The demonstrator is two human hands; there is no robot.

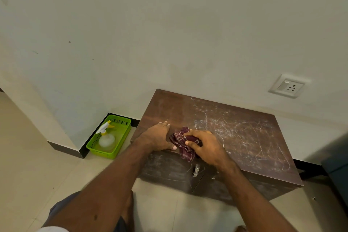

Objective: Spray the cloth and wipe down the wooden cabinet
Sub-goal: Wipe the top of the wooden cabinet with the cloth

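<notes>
Your right hand point(205, 147) grips the checked cloth point(181, 144); your left hand point(158, 137) lies flat. The dusty marks point(244, 133) on the cabinet point(169, 107) lie to the right.

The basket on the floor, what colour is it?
The basket is bright green, seen in the head view.

We look down on a plain off-white wall point(169, 24), speckled with a few dark marks, which meets a floor of pale beige tiles point(33, 171) along a black skirting point(87, 145). A white switch-and-socket plate point(288, 86) sits low on the wall at right. A dark blue-grey piece of furniture point(337, 167) cuts in at the right edge. The light is soft and even.
</notes>
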